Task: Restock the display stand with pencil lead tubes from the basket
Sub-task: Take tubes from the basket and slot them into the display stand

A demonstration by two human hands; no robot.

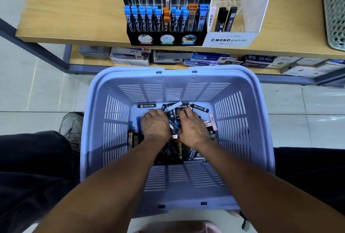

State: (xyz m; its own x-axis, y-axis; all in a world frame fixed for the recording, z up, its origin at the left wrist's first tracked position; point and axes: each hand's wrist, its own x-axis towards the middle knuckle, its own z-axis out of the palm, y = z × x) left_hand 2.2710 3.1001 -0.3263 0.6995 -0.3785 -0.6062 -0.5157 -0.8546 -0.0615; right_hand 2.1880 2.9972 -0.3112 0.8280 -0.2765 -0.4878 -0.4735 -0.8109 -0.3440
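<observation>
A lavender slotted basket (115,120) stands on the floor in front of me, with a heap of pencil lead tubes (200,108) on its bottom. Both my hands are down in the heap, palms down. My left hand (155,125) has its fingers curled into the tubes on the left; my right hand (192,128) digs in beside it. Which tubes the fingers grip is hidden. On the wooden shelf above stands the black display stand (166,39), its front row filled with blue-capped and orange-capped tubes, its upper rows mostly bare.
A clear Mono display box (231,39) with three black tubes stands right of the stand. A grey perforated bin (334,8) sits at the shelf's right end. Stationery boxes (130,56) fill the lower shelf. My shoe (71,126) and knees flank the basket.
</observation>
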